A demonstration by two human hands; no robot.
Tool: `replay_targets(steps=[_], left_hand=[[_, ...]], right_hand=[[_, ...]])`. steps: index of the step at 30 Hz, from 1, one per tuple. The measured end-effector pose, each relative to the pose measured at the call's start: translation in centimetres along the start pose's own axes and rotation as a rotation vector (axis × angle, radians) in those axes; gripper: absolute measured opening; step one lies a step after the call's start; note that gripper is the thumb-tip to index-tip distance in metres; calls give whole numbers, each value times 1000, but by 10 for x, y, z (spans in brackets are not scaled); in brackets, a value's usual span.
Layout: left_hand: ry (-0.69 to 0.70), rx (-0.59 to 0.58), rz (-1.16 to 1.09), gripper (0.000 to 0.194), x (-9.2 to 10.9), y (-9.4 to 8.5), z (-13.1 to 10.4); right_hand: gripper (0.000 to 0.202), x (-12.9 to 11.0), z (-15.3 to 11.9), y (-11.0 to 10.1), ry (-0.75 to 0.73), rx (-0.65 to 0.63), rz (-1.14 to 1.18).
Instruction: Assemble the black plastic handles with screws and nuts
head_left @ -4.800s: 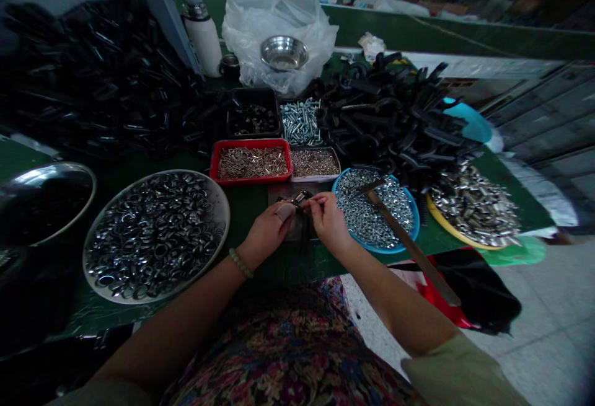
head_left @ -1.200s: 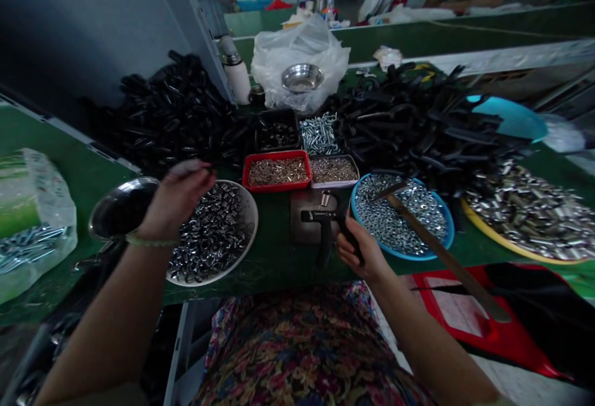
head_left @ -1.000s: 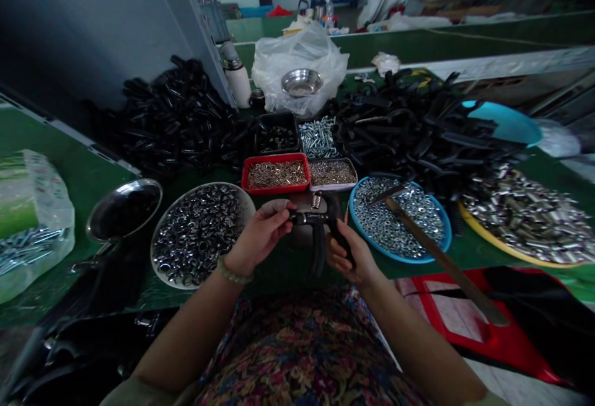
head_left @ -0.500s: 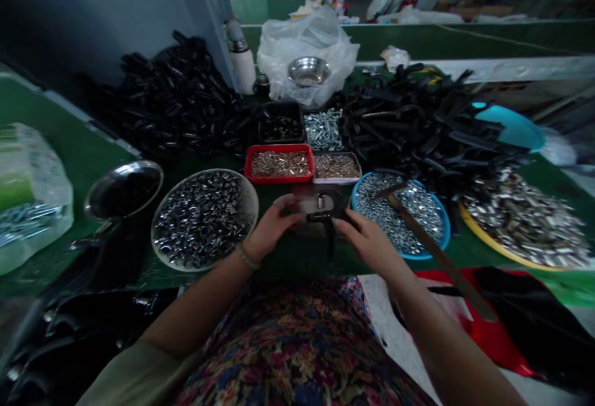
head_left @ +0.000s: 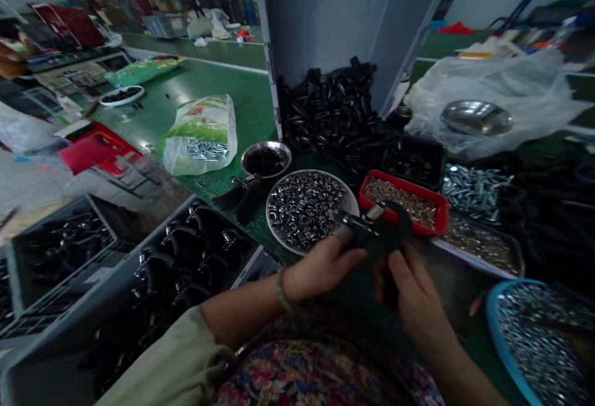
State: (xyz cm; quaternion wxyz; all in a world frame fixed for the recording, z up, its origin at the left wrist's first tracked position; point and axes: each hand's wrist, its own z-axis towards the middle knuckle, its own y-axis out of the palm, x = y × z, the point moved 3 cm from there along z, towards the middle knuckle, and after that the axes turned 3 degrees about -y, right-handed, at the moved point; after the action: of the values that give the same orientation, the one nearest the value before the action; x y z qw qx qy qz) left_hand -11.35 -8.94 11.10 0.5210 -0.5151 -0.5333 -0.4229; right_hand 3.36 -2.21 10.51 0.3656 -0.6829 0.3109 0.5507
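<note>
A black tool part [head_left: 389, 230] with a coil spring and a curved end is between my two hands, above the green table. My left hand [head_left: 320, 264] is closed on its left end, a ring showing on one finger. Lower down, my right hand [head_left: 416, 297] grips the part's dark lower piece from the right; its fingertips are partly hidden. Just behind lie a round tray of shiny metal rings [head_left: 304, 207] and a red bin of small pins [head_left: 441, 214]. The held part is somewhat blurred.
A crate of black tools [head_left: 181, 294] stands at lower left. A steel bowl [head_left: 284, 157], a bag of bolts [head_left: 204, 139] and a pile of black handles [head_left: 325, 108] are further back. At right are a blue basin [head_left: 499, 325] and a bin of silver screws [head_left: 478, 192].
My view has swung left, bringing the crate into sight at lower left. The black part is still between both hands and is now turned, its curved end to the right.
</note>
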Motion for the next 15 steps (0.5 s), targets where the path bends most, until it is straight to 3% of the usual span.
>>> replay_targets(steps=[4, 6, 8, 11, 15], left_hand=[[5, 335, 178, 39, 29, -138, -43], [-67, 451, 275, 41, 29, -199, -58], [-134, 497, 321, 45, 17, -244, -64], [-191, 515, 381, 46, -10, -282, -60], [-245, 441, 435, 46, -35, -299, -51]], right_hand=[[32, -41, 48, 129, 28, -333, 436], [30, -54, 70, 186, 60, -434, 539], [27, -58, 86, 231, 93, -460, 562], [25, -47, 102, 275, 173, -350, 463], [32, -26, 109, 292, 218, -248, 350]])
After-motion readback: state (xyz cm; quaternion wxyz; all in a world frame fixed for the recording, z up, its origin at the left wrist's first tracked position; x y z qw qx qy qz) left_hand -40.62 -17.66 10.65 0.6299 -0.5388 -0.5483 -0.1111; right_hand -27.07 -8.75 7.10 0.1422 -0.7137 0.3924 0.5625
